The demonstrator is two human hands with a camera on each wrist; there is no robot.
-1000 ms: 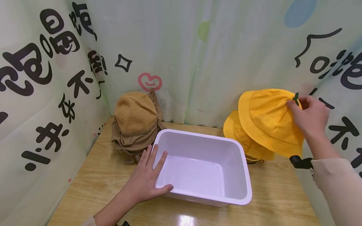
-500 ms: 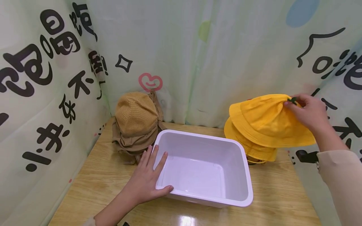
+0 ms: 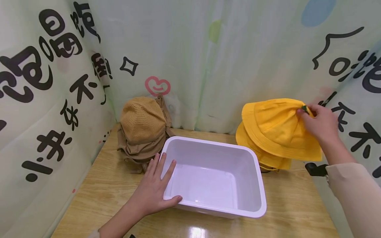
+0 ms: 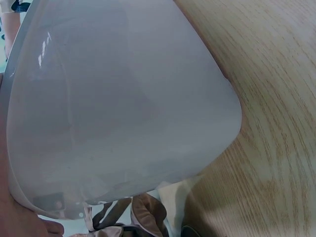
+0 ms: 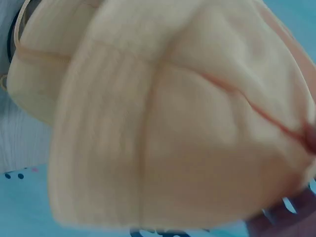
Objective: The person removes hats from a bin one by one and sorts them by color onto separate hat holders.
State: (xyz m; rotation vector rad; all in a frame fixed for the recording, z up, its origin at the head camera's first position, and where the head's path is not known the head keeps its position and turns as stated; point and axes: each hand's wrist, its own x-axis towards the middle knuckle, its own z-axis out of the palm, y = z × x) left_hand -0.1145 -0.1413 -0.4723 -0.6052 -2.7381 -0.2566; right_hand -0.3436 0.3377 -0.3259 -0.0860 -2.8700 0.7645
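Between its thumb and fingers my right hand (image 3: 322, 124) pinches the crown of a yellow bucket hat (image 3: 276, 129) by the green sprout on top. The held hat tilts over a second yellow hat (image 3: 248, 137), partly covering it. Close up in the right wrist view, the held hat (image 5: 197, 133) looks blurred. My left hand (image 3: 153, 186) rests with spread fingers on the left rim of a white plastic tub (image 3: 205, 185), which has nothing in it. The outer wall of the tub (image 4: 128, 108) takes up most of the left wrist view.
Brown hats (image 3: 144, 122), the top one knitted, are stacked at the back left of the wooden table (image 3: 285, 205). Printed curtains (image 3: 190, 59) enclose the table at the back and both sides.
The held yellow hat has come lower and a little to the left over the other yellow hat, its tilt shifting on the way. The left hand and tub stay put.
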